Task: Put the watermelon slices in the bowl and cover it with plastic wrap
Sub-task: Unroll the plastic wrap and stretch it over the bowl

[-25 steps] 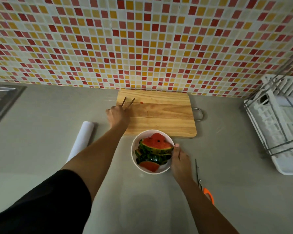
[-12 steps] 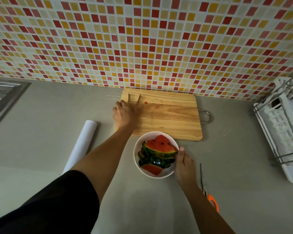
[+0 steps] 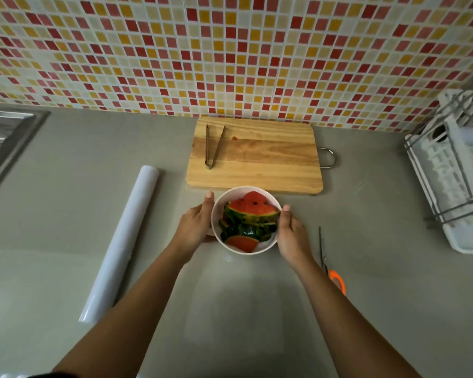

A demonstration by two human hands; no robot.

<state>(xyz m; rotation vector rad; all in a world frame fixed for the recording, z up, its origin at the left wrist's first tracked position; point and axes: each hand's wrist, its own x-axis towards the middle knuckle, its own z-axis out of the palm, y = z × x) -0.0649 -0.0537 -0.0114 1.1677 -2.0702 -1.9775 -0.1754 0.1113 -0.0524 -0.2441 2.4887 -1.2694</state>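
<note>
Both forearms reach forward from the bottom edge and converge on the white bowl (image 3: 238, 190). The left hand (image 3: 195, 227) cups its left side with the thumb lying up along the rim. The right hand (image 3: 291, 236) wraps its right side, thumb tip at the rim. The watermelon slices (image 3: 250, 211) sit stacked inside the bowl, which is on the grey counter (image 3: 366, 268) just in front of the wooden cutting board (image 3: 257, 159). The plastic wrap roll (image 3: 123, 241) lies to the left, apart from both hands.

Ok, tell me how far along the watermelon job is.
Done: the watermelon slices sit in the white bowl; tongs lie on the cutting board. In hand: left hand and right hand grip the bowl's sides. Left: the bowl is uncovered; the plastic wrap roll lies untouched on the counter.
</note>
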